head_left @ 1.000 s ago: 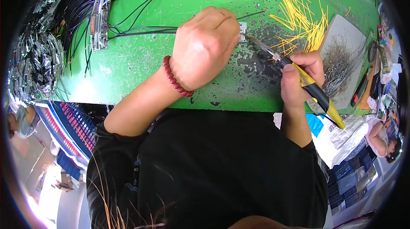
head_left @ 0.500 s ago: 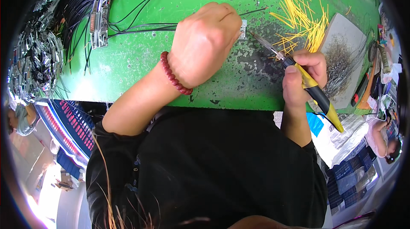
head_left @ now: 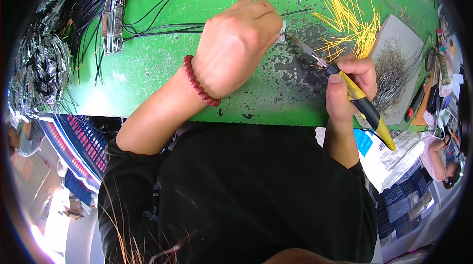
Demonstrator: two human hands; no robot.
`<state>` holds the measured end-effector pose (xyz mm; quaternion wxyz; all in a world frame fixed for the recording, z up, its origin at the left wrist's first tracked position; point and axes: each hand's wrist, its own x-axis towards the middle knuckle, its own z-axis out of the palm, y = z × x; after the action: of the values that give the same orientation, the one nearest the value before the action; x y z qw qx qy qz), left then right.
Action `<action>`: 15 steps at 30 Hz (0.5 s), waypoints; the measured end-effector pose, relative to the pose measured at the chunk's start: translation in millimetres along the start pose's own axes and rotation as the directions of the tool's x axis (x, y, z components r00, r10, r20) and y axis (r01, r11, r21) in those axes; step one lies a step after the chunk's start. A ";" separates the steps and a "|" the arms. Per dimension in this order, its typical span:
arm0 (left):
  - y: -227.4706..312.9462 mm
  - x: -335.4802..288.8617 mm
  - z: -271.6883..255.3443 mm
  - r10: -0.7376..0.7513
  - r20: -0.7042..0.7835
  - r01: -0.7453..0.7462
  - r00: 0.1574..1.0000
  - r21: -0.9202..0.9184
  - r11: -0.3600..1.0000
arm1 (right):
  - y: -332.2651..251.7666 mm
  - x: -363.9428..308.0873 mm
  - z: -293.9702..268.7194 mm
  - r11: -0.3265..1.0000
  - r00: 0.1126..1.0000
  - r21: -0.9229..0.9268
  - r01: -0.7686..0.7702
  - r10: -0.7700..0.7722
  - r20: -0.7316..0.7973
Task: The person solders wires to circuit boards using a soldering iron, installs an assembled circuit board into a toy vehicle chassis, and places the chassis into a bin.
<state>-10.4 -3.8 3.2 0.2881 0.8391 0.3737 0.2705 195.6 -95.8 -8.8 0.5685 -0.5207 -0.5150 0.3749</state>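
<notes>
My left hand (head_left: 239,49), with a dark red bead bracelet (head_left: 199,84) at its wrist, is closed over thin black cables (head_left: 172,31) running in from the left. Its fingertips are mostly hidden beneath the hand. A small pale circuit board (head_left: 282,32) pokes out beside those fingers, and one cable end (head_left: 298,12) shows past the knuckles. In my right hand (head_left: 352,84) is a yellow-and-black soldering iron (head_left: 363,102), held like a pen. Its tip points up and left, close to the board; whether they touch I cannot tell.
Loose yellow wires (head_left: 347,17) lie at the far right, beside a grey slab (head_left: 399,62) with dark residue. A metal-cased part (head_left: 113,22) joins the cables at left. Metal parts are heaped (head_left: 42,67) along the green table's (head_left: 162,77) left edge. Tools (head_left: 426,94) lie at right.
My left hand, the small board and the metal-cased part have shifted very slightly. The soldering iron stays in my right hand, its tip now a little nearer the board.
</notes>
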 end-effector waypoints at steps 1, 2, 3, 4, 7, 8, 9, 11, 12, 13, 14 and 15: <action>0.0 0.1 0.1 0.000 0.001 0.000 1.000 0.002 1.000 | 0.4 -0.3 -0.1 1.000 1.000 -0.018 -0.009 0.009 -0.001; 0.0 0.1 0.1 0.000 0.000 0.000 1.000 0.002 1.000 | 0.9 -0.5 -0.3 1.000 1.000 -0.006 -0.005 0.005 0.004; -0.1 0.1 0.2 -0.001 0.000 0.001 1.000 0.006 1.000 | 1.5 -0.8 -0.5 1.000 1.000 -0.009 -0.001 0.001 0.007; -0.1 0.1 0.5 -0.002 0.000 0.002 1.000 0.010 1.000 | 1.9 -0.9 -0.9 1.000 1.000 -0.027 -0.007 0.007 0.004; -0.5 -0.2 0.6 0.003 -0.001 -0.003 1.000 0.010 1.000 | 1.7 -0.5 -1.5 0.990 0.990 0.075 0.122 -0.116 -0.077; -0.5 -0.5 0.5 0.002 -0.002 -0.002 1.000 0.011 1.000 | -0.4 0.7 -3.2 0.989 0.985 0.016 0.148 -0.147 -0.086; -0.4 -0.4 0.7 0.002 -0.006 -0.002 1.000 0.012 1.000 | -2.1 1.3 -2.8 0.990 0.987 0.017 0.139 -0.137 -0.083; -0.1 -0.3 1.2 0.007 -0.012 -0.007 1.000 0.012 1.000 | -7.7 3.9 -1.9 0.990 0.983 0.016 0.141 -0.137 -0.125; 0.5 -0.2 1.5 0.003 -0.018 -0.003 1.000 0.026 1.000 | -12.7 6.0 -2.7 0.989 0.982 0.021 0.149 -0.146 -0.118; 1.1 0.1 1.8 0.002 -0.025 -0.001 1.000 0.040 0.999 | -17.0 6.9 -1.0 0.997 0.990 0.034 0.075 -0.070 -0.120; 1.8 0.3 1.6 0.009 -0.024 -0.008 1.000 0.039 0.999 | -21.9 8.3 0.7 0.998 0.990 0.063 0.025 -0.016 -0.138; 2.4 0.5 0.8 0.000 -0.014 0.001 1.000 0.062 0.998 | -23.2 14.3 1.7 0.999 0.994 0.038 -0.036 0.039 -0.098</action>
<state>-8.4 -5.0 4.4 0.2595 0.8457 0.3840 0.2645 194.1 -85.8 16.5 0.5955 -0.5378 -0.4695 0.3684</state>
